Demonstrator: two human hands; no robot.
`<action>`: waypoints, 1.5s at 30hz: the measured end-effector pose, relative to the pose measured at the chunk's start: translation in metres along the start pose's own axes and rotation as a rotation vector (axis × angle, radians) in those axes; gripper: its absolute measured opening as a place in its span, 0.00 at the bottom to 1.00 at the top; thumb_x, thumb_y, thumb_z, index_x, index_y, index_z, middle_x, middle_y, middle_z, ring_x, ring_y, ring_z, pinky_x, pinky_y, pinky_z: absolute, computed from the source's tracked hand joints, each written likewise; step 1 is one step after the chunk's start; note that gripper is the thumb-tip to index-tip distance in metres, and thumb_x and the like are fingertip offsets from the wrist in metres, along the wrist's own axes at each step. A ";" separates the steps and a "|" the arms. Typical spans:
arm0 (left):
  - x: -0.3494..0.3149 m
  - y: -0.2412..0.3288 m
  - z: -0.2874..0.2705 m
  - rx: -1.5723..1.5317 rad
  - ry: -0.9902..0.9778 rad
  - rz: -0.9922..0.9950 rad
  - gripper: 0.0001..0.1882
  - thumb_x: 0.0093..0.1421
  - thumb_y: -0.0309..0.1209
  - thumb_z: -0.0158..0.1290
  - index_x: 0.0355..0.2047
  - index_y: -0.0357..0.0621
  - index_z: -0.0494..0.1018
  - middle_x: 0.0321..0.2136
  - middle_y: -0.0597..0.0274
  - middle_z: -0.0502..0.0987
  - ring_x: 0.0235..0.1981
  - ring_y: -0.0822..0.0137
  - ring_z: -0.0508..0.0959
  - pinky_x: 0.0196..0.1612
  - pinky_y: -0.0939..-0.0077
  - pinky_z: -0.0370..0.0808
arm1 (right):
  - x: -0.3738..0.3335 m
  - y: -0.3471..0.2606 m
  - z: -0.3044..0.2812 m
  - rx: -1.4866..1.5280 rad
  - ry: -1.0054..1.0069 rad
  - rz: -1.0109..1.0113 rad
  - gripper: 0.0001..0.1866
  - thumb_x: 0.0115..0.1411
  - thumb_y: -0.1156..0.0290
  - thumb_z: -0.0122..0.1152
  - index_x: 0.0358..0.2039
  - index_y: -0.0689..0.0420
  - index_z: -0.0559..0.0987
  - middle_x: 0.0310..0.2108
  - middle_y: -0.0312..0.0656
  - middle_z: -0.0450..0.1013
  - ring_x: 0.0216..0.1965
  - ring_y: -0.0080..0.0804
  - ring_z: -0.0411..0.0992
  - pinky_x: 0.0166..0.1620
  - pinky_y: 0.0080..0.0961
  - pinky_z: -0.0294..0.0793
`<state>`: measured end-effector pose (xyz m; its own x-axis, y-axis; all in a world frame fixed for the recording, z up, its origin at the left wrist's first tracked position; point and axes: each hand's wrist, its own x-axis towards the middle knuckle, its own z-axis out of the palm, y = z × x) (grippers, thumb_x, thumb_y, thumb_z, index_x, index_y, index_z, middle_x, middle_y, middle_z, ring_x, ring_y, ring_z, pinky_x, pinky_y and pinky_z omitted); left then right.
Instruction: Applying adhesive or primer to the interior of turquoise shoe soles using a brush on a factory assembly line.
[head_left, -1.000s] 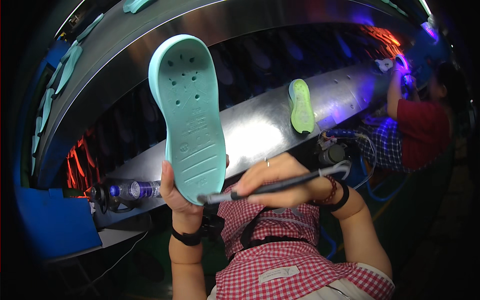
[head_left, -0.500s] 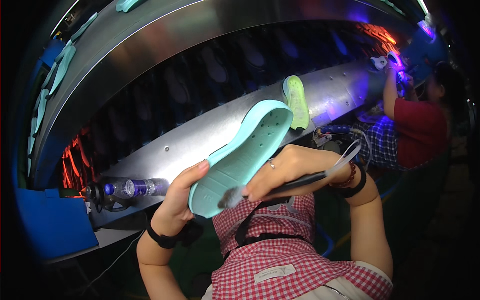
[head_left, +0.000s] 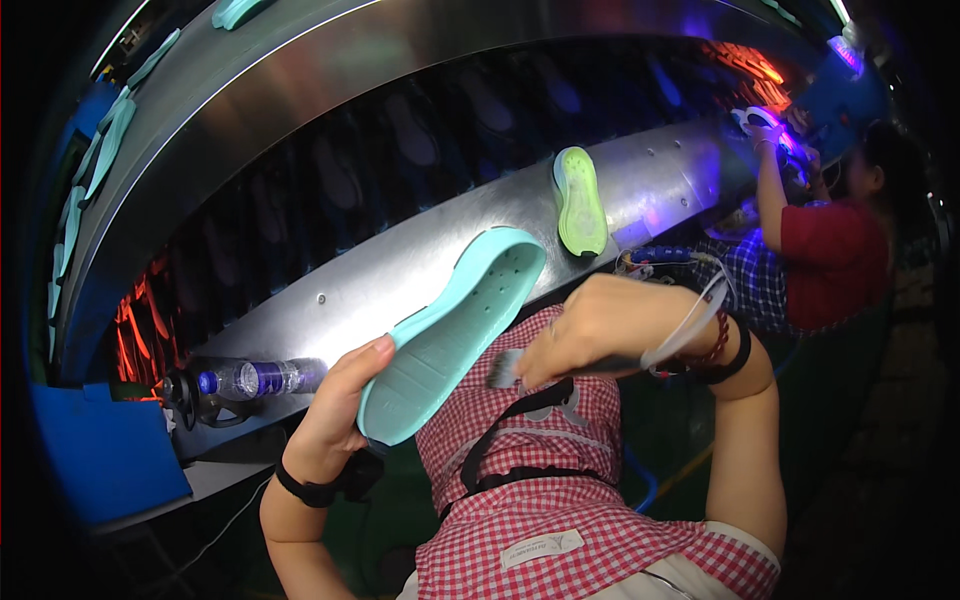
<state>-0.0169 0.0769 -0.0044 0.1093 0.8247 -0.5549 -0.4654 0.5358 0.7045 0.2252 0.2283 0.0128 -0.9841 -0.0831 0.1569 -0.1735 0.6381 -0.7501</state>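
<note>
My left hand (head_left: pixel 338 400) grips the heel end of a turquoise shoe sole (head_left: pixel 440 345), thumb over its rim. The sole tilts up to the right, its inner side with small holes facing me. In my right hand (head_left: pixel 590 330) is a brush (head_left: pixel 505 368) with grey bristles and a thin pale tube running back from its dark handle. The bristles are apart from the sole, just to its right. Farther back, a yellow-green shoe sole (head_left: pixel 580 205) lies on the metal ledge (head_left: pixel 380 270).
Clear bottles (head_left: pixel 265 380) lie on the ledge's left end beside a blue box-shaped panel (head_left: pixel 105 455). Beyond the ledge is a dark machine opening with rows of soles, glowing red at both ends. A co-worker in a red sleeve (head_left: pixel 835 240) handles a purple-lit piece at right.
My right hand has drawn the brush off the sole's heel area and moved slightly right. The turquoise sole has shifted a little left and lower, still in my left hand.
</note>
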 end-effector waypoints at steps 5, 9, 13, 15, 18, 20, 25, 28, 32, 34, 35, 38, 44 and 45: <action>-0.001 0.004 -0.005 0.039 -0.020 0.009 0.26 0.61 0.39 0.44 0.52 0.29 0.61 0.43 0.50 0.72 0.39 0.67 0.76 0.42 0.77 0.74 | -0.007 0.030 0.009 0.120 0.171 -0.003 0.12 0.51 0.74 0.56 0.38 0.61 0.76 0.38 0.47 0.74 0.39 0.41 0.74 0.42 0.28 0.72; 0.004 -0.005 -0.005 -0.088 0.000 0.100 0.27 0.60 0.40 0.42 0.53 0.30 0.58 0.45 0.48 0.71 0.41 0.62 0.75 0.44 0.72 0.74 | -0.014 0.026 0.020 0.248 0.235 0.038 0.13 0.51 0.74 0.59 0.39 0.61 0.76 0.36 0.46 0.75 0.37 0.36 0.75 0.40 0.25 0.73; 0.028 -0.026 0.004 -0.292 0.028 0.161 0.28 0.60 0.41 0.40 0.53 0.31 0.58 0.46 0.47 0.70 0.42 0.59 0.75 0.46 0.69 0.72 | 0.023 0.018 0.053 0.652 0.427 0.185 0.11 0.52 0.79 0.58 0.38 0.64 0.77 0.30 0.44 0.76 0.26 0.22 0.73 0.31 0.17 0.74; 0.033 -0.029 0.003 -0.287 0.013 0.192 0.28 0.60 0.41 0.40 0.54 0.31 0.57 0.45 0.45 0.70 0.43 0.56 0.74 0.44 0.64 0.75 | 0.025 0.032 0.065 0.845 0.560 0.341 0.11 0.52 0.79 0.58 0.38 0.64 0.77 0.27 0.42 0.75 0.22 0.19 0.71 0.26 0.14 0.72; 0.035 -0.033 -0.002 -0.390 -0.093 0.196 0.28 0.60 0.40 0.38 0.55 0.32 0.53 0.43 0.41 0.69 0.40 0.48 0.75 0.36 0.52 0.78 | 0.018 0.046 0.074 0.715 0.761 0.303 0.10 0.53 0.77 0.58 0.38 0.63 0.77 0.26 0.40 0.75 0.20 0.16 0.70 0.24 0.11 0.70; 0.035 -0.039 -0.005 -0.388 -0.055 0.202 0.28 0.60 0.41 0.38 0.55 0.33 0.54 0.44 0.40 0.68 0.39 0.48 0.75 0.35 0.52 0.79 | 0.020 0.052 0.079 0.688 0.919 0.333 0.10 0.53 0.77 0.58 0.37 0.63 0.78 0.25 0.38 0.75 0.19 0.14 0.69 0.23 0.10 0.69; 0.043 -0.041 -0.005 -0.467 -0.009 0.206 0.28 0.60 0.43 0.39 0.54 0.35 0.55 0.45 0.40 0.68 0.39 0.47 0.76 0.36 0.51 0.78 | 0.038 0.071 0.078 0.290 1.186 0.272 0.10 0.54 0.79 0.56 0.38 0.64 0.77 0.27 0.40 0.75 0.17 0.14 0.67 0.20 0.10 0.66; 0.047 -0.047 -0.002 -0.405 -0.072 0.218 0.27 0.60 0.41 0.40 0.55 0.36 0.56 0.46 0.42 0.68 0.40 0.47 0.75 0.38 0.48 0.76 | 0.051 0.095 0.079 -0.044 1.396 0.225 0.10 0.51 0.80 0.57 0.35 0.64 0.77 0.36 0.50 0.75 0.35 0.34 0.75 0.38 0.21 0.73; 0.046 -0.039 -0.017 -0.416 0.061 0.265 0.28 0.60 0.42 0.38 0.55 0.36 0.55 0.47 0.43 0.68 0.41 0.46 0.75 0.37 0.47 0.76 | 0.058 0.055 0.105 0.096 1.088 0.173 0.12 0.50 0.81 0.58 0.37 0.65 0.77 0.35 0.50 0.75 0.33 0.32 0.75 0.36 0.19 0.73; 0.029 -0.024 -0.022 -0.437 0.040 0.290 0.29 0.60 0.44 0.37 0.55 0.36 0.56 0.47 0.44 0.69 0.41 0.47 0.75 0.37 0.47 0.76 | 0.037 0.026 0.085 0.498 0.780 0.106 0.12 0.50 0.80 0.58 0.37 0.65 0.77 0.35 0.51 0.75 0.24 0.29 0.74 0.27 0.16 0.72; 0.017 -0.012 -0.020 -0.460 0.013 0.300 0.29 0.60 0.45 0.36 0.55 0.36 0.57 0.47 0.44 0.69 0.41 0.47 0.75 0.36 0.46 0.76 | 0.023 0.010 0.072 0.788 0.601 0.096 0.12 0.49 0.80 0.58 0.37 0.65 0.77 0.35 0.52 0.75 0.19 0.27 0.73 0.22 0.15 0.71; -0.017 0.036 -0.005 -0.343 -0.030 0.512 0.34 0.60 0.50 0.30 0.56 0.33 0.55 0.48 0.41 0.67 0.42 0.45 0.74 0.40 0.49 0.74 | -0.014 0.016 0.068 1.004 1.024 -0.179 0.11 0.54 0.77 0.54 0.38 0.66 0.75 0.39 0.57 0.73 0.12 0.15 0.64 0.17 0.10 0.65; -0.024 0.174 -0.025 -0.321 0.001 0.899 0.28 0.63 0.45 0.31 0.55 0.37 0.58 0.50 0.44 0.65 0.49 0.43 0.67 0.48 0.41 0.66 | -0.039 0.058 0.069 1.234 1.192 0.029 0.10 0.58 0.78 0.48 0.39 0.66 0.72 0.40 0.57 0.72 0.12 0.16 0.60 0.17 0.11 0.61; -0.015 0.202 -0.052 -0.338 -0.167 0.932 0.28 0.63 0.44 0.31 0.56 0.36 0.55 0.54 0.44 0.61 0.55 0.42 0.60 0.54 0.38 0.57 | -0.040 0.061 0.070 1.220 1.190 0.015 0.10 0.58 0.78 0.48 0.39 0.66 0.72 0.40 0.57 0.72 0.12 0.16 0.60 0.17 0.11 0.61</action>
<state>-0.1587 0.1635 0.1233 -0.3159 0.9175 0.2417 -0.6500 -0.3949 0.6493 0.2518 0.2165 -0.0843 -0.5141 0.8541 0.0786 -0.6488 -0.3273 -0.6870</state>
